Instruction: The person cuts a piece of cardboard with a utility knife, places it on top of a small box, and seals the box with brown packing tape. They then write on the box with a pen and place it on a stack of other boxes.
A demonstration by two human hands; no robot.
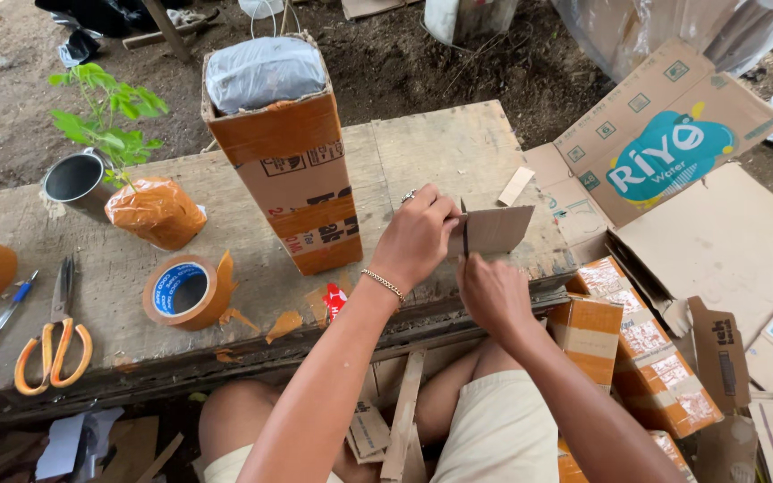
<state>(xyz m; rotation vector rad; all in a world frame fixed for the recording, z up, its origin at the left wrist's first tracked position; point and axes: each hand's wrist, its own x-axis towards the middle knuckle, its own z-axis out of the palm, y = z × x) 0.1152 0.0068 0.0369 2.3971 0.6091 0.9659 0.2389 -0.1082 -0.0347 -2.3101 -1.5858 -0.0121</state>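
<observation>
**Cardboard piece held between both hands**

The left hand (418,234) pinches the cardboard piece (492,229) at its nine o'clock edge. The right hand (492,291), at six o'clock, grips a thin blade (465,234) against it, over the wooden table (440,143).

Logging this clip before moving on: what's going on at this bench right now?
A seated person holds a small flat brown cardboard piece on the worn wooden bench. The left hand pins it while the right hand draws a thin dark blade through it. A tall taped cardboard box, an orange tape roll and orange-handled scissors sit alongside.
</observation>
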